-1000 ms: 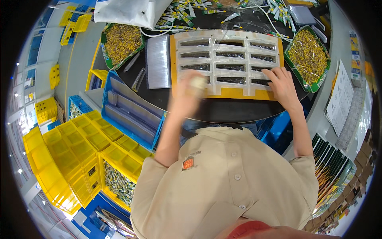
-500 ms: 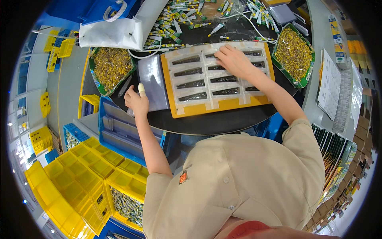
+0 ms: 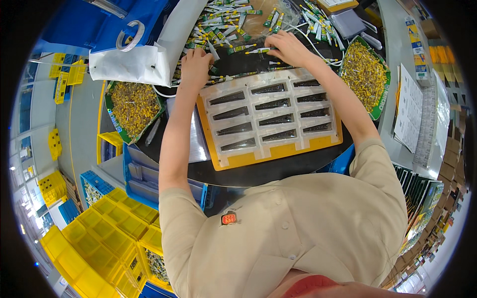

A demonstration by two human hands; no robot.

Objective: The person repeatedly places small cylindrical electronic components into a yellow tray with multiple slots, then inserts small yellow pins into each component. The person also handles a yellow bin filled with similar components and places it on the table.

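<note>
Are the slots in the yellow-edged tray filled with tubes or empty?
Empty of tubes: the slots of the tray show only dark, shiny wedge shapes; loose tubes lie beyond it.

Lettering [image 3: 383,96] on right green tray [image 3: 376,111] (also on red shirt badge [image 3: 229,218])

Passable along the bare front strip of black surface [image 3: 298,165], before the twelve-slot tray [image 3: 298,150]. Flanked by the left green-sided box [image 3: 121,132] and the right green-sided box [image 3: 380,102]. Cluttered behind with loose squeeze tubes [image 3: 242,48]; obstructed at back left by a white sheet [image 3: 130,65].
</note>
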